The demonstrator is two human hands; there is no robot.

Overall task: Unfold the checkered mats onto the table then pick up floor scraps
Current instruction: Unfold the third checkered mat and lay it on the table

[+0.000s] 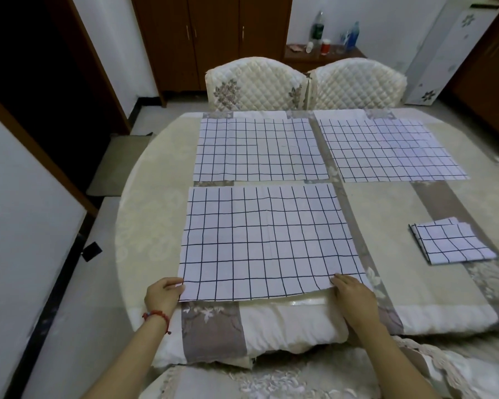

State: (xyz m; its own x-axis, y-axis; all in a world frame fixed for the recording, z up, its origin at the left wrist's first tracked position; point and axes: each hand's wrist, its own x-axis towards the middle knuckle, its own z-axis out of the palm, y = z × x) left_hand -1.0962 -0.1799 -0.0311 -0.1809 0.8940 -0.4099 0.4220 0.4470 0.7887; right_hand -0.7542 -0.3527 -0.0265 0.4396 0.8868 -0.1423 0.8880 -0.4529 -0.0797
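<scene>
Three white mats with a dark grid lie unfolded on the table: one far left, one far right, one nearest me. A fourth mat stays folded at the right. My left hand pinches the near mat's front left corner. My right hand rests on its front right edge, fingers flat on the cloth. The near mat lies flat with faint crease lines.
Two quilted chairs stand at the table's far side. A wooden cabinet and a low side table with bottles sit behind. A dark scrap lies on the floor at the left, near a doormat.
</scene>
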